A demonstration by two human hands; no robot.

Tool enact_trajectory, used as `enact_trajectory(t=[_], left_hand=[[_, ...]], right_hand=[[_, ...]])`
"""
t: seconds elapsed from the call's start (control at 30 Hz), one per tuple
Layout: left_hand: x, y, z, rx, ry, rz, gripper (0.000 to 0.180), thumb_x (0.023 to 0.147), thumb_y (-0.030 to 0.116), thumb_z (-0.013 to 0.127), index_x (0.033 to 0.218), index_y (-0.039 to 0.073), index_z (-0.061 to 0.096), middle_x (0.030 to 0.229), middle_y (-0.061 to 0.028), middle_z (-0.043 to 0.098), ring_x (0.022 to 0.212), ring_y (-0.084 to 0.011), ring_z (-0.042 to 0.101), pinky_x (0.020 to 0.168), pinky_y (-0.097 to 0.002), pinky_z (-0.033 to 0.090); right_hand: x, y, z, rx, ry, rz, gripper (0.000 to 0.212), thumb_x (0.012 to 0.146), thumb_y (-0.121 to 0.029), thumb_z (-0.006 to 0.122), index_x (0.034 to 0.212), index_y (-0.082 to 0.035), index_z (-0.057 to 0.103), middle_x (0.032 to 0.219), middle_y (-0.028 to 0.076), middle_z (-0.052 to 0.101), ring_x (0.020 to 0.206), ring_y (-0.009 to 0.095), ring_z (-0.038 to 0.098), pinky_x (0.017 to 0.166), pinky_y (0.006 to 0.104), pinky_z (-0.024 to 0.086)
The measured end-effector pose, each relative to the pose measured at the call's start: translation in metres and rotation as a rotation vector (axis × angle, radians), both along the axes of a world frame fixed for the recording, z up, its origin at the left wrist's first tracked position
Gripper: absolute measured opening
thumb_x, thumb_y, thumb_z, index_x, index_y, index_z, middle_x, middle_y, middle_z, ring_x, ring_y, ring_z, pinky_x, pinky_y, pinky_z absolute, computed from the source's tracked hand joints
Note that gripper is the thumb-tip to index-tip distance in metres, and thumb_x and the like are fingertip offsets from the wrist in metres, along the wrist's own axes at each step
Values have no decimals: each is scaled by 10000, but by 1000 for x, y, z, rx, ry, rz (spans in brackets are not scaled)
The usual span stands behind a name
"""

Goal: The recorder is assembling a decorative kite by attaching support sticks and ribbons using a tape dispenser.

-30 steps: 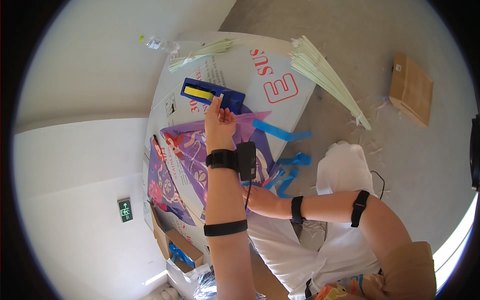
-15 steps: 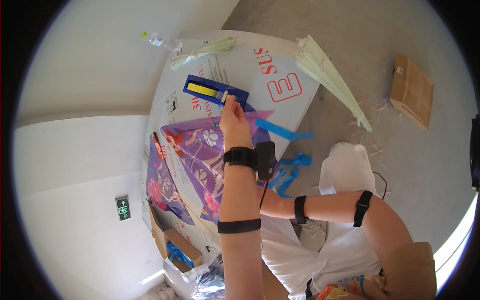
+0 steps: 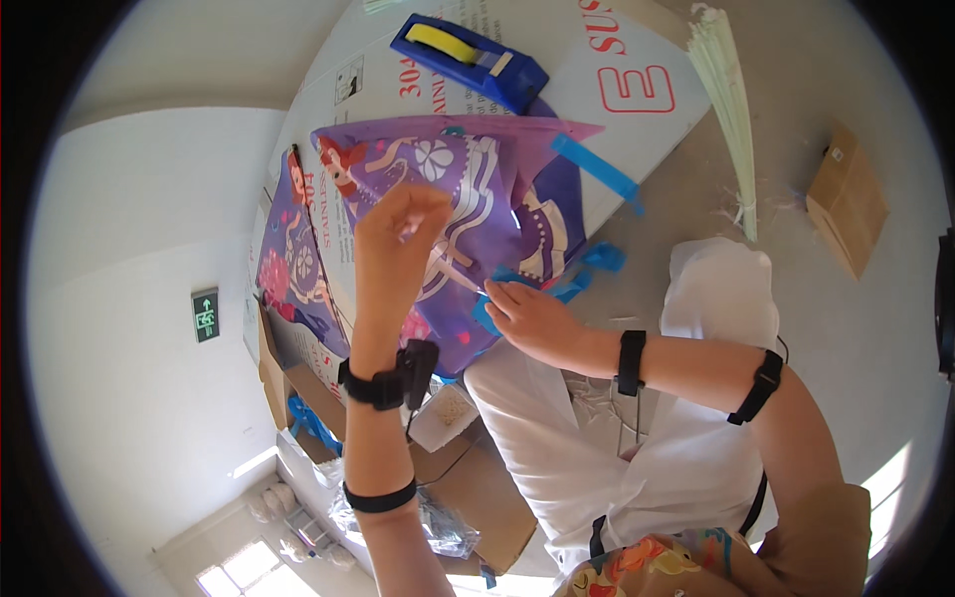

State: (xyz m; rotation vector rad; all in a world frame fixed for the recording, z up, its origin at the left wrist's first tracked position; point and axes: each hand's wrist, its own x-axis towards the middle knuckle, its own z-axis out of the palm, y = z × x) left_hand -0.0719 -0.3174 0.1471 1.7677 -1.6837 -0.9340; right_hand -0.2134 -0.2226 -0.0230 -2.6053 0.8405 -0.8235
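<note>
A purple kite (image 3: 468, 224) of thin printed sheet, with a cartoon figure and a pink edge, lies on the board-topped table. Over its left part hovers my left hand (image 3: 398, 227), thumb and fingers pinched together; whatever sits between the tips is too small to make out. My right hand (image 3: 537, 320) is at the kite's near edge, fingers pressed together on the sheet beside a small pale tip. Blue ribbon (image 3: 597, 171) trails off the kite's right side. Beyond the kite stands a blue tape dispenser (image 3: 517, 85) with a yellow roll.
A second printed kite (image 3: 298, 254) lies at the table's left. Pale thin rods (image 3: 728, 109) lean in a bundle past the right edge. Cardboard boxes stand at the near left (image 3: 282, 343) and on the floor at right (image 3: 846, 204). A white container (image 3: 445, 416) sits beside my knee.
My left hand has come back from the tape dispenser to above the kite. The right hand, earlier hidden behind my left forearm, now shows at the kite's near edge. The view has shifted.
</note>
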Motion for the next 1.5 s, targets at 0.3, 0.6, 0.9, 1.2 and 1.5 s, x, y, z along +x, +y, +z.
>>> enact_trajectory(t=[0.3, 0.6, 0.9, 1.2, 1.5], left_hand=[[67, 109, -37, 328, -264, -103, 690, 866, -24, 658, 1461, 82, 326, 859, -95, 684, 792, -227, 686, 726, -352, 525], [78, 93, -80, 118, -300, -441, 476, 857, -91, 516, 1295, 21, 367, 858, -143, 635, 825, -379, 657, 692, -416, 506], [75, 79, -86, 107, -506, -624, 281, 835, -62, 526, 1083, -22, 400, 759, -219, 630, 733, -416, 656, 595, -475, 513], [66, 74, -91, 192, -567, -618, 438, 821, -54, 562, 1215, -27, 371, 819, -240, 628, 802, -441, 636, 652, -486, 492], [47, 73, -93, 80, -720, -625, 314, 841, -20, 569, 1094, -37, 383, 701, -194, 623, 653, -399, 649, 538, -468, 511]], right_hand=[[5, 5, 14, 99, 47, 61, 381, 774, -97, 647, 1123, 55, 640, 1336, 210, 558, 1200, 290, 565, 951, 361, 530], [-3, -1, 22, 146, 190, 104, 478, 766, -68, 654, 1236, 6, 609, 1444, 190, 449, 1208, 295, 556, 948, 364, 537], [0, 0, 27, 166, 195, 128, 478, 770, -47, 640, 1244, 4, 608, 1441, 184, 453, 1209, 290, 556, 912, 355, 550], [-3, -1, 26, 189, 183, 127, 511, 818, -41, 647, 1324, -58, 584, 1447, 159, 441, 1254, 300, 538, 931, 374, 549], [-2, -1, 24, 99, 142, 105, 448, 776, -69, 642, 1211, 34, 615, 1342, 184, 518, 1166, 279, 575, 932, 351, 535]])
